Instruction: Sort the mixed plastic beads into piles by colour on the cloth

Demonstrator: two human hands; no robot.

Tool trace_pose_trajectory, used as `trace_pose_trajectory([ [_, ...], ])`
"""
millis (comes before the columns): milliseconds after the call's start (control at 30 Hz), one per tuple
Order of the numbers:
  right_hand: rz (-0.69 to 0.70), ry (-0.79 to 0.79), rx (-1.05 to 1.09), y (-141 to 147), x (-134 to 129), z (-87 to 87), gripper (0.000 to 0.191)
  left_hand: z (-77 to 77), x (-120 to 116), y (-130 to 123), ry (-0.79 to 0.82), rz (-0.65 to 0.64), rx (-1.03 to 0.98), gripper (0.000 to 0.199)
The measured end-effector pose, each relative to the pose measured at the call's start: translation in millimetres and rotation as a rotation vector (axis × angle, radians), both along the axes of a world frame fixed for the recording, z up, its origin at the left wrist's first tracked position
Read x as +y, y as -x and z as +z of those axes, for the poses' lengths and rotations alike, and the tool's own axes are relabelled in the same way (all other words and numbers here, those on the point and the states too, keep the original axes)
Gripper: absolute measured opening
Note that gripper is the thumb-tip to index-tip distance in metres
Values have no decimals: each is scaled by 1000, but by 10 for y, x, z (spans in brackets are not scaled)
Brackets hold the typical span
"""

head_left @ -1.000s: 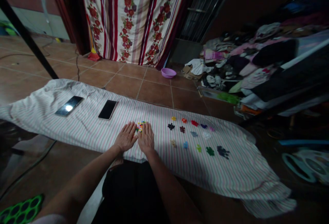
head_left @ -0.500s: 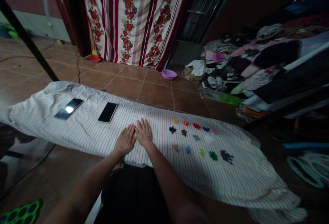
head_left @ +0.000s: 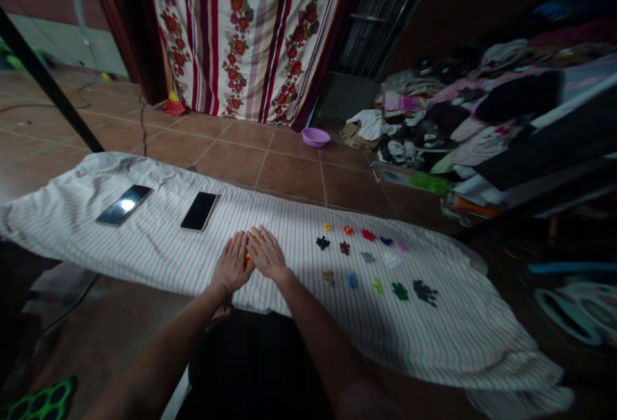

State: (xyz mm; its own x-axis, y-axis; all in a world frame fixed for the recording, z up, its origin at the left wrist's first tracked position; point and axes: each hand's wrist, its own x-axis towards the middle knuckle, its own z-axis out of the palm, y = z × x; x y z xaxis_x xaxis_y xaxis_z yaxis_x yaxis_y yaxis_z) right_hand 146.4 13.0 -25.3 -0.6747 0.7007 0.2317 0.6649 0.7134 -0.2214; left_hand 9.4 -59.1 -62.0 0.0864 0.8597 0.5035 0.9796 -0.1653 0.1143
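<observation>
Now the right hand [head_left: 263, 253] is slanting in against the left hand [head_left: 232, 264], and fewer of the mixed small pieces [head_left: 248, 257] are showing than a second ago, so the palms are probably keeping them gathered. Each grip is lying wide and flat, fingers straight, closing on nothing visible; what the palms are hiding, I cannot tell. The pieces are resting on the striped cloth [head_left: 299, 214], at twelve o'clock from the person. Single-colour clusters [head_left: 344, 248] are sitting toward three o'clock of the hands, and a dark phone [head_left: 198, 212] is lying toward ten.
</observation>
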Motion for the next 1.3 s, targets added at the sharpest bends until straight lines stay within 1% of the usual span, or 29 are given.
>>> trace_pose_trajectory([
  [133,51,-18,-34,-98,-122,2,50,18,-5,2,26,9,-8,59],
  [300,45,-37,-52,-198,-221,29,51,61,-13,27,90,-12,-10,61],
  [367,48,-55,-46,-251,-258,43,51,86,-18,35,106,-17,-2,62],
  [500,102,-105,-1,-348,-313,104,49,145,-34,43,135,-13,-23,63],
  [600,187,-133,40,-391,-319,151,49,192,-56,55,173,-68,-22,56],
  [700,310,-169,75,-441,-306,139,53,226,-72,70,187,-138,-24,49],
  [867,435,-194,86,-569,-290,1,52,250,-59,80,172,-114,-128,53],
  [967,487,-183,83,-602,-294,-33,50,258,-59,88,174,-131,-157,52],
  [1067,504,-155,53,-581,-304,20,51,271,-73,96,170,-140,-166,50],
  [1200,488,-139,1,-538,-316,105,48,347,-6,38,98,-110,-235,46],
  [1267,472,-137,-20,-531,-318,98,42,419,89,-45,101,-142,-282,41],
  [1300,459,-139,-29,-532,-318,82,39,459,145,-96,132,-186,-301,38],
])
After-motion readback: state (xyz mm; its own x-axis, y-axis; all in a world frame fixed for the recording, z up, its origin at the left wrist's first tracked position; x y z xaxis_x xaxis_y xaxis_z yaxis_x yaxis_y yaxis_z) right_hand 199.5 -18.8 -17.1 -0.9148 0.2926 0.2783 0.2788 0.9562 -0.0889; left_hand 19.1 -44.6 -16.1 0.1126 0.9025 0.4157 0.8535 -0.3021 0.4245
